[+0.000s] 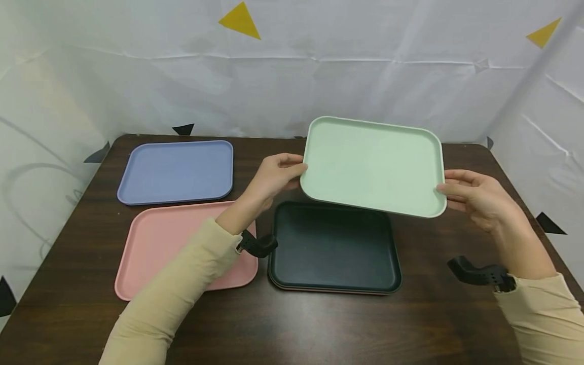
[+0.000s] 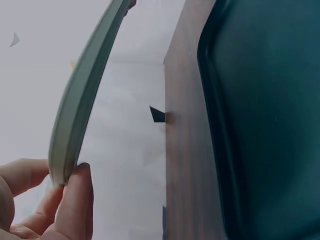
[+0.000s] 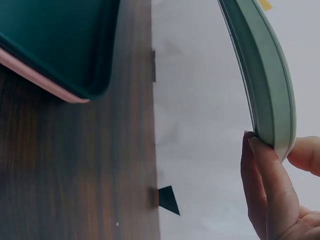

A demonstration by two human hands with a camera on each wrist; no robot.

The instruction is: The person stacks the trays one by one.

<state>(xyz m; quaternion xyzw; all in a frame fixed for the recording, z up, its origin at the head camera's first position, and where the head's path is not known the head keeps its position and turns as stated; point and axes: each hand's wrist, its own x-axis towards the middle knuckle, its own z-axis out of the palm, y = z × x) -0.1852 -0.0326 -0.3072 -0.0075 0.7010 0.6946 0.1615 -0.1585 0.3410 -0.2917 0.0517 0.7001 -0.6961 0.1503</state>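
A light green tray [image 1: 371, 165] is held up off the table, slightly tilted, between both hands. The left hand [image 1: 275, 177] pinches its left short edge, thumb on the upper face and fingers beneath. At the opposite short edge the right hand [image 1: 479, 196] grips it the same way. In the left wrist view the green tray [image 2: 82, 95] stands apart from the dark green tray [image 2: 270, 120]. Below and nearer to the person, that dark green tray [image 1: 335, 248] lies on the table atop at least one other tray; a pink rim [image 3: 45, 82] shows under it in the right wrist view.
On the left of the brown table [image 1: 319, 324] lie a blue tray [image 1: 178, 172] at the back and a pink tray [image 1: 169, 243] in front, partly covered by the left sleeve. White sheeting [image 1: 292, 91] rises behind the table and along its sides.
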